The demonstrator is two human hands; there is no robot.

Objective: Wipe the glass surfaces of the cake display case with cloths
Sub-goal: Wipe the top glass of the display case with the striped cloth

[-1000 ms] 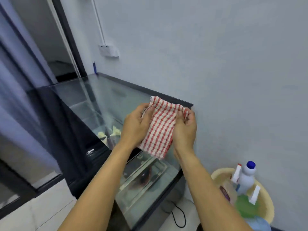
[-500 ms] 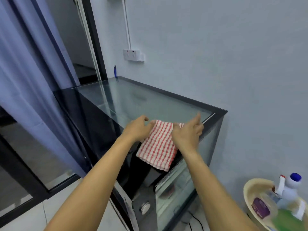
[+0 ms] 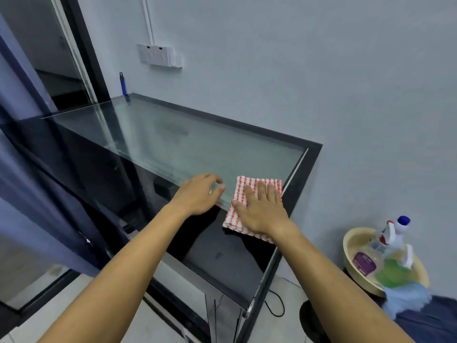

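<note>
A black-framed cake display case stands against the wall, and its glass top (image 3: pixel 173 139) fills the middle of the view. A folded red-and-white checked cloth (image 3: pixel 241 191) lies flat on the near right corner of that glass. My right hand (image 3: pixel 262 209) presses down on the cloth with straight, spread fingers. My left hand (image 3: pixel 200 194) rests on the glass just left of the cloth, fingers relaxed and slightly bent, holding nothing.
A cream basin (image 3: pixel 356 276) with spray bottles and cloths sits low at the right. A wall socket (image 3: pixel 158 55) and a blue-handled tool (image 3: pixel 122 82) are at the far end. A blue curtain (image 3: pixel 22 169) hangs at the left. A black cable (image 3: pixel 274 305) lies on the floor.
Both hands held the cloth up in the air; they brought it down onto the glass top. The left hand let go and the right hand now lies flat on it.
</note>
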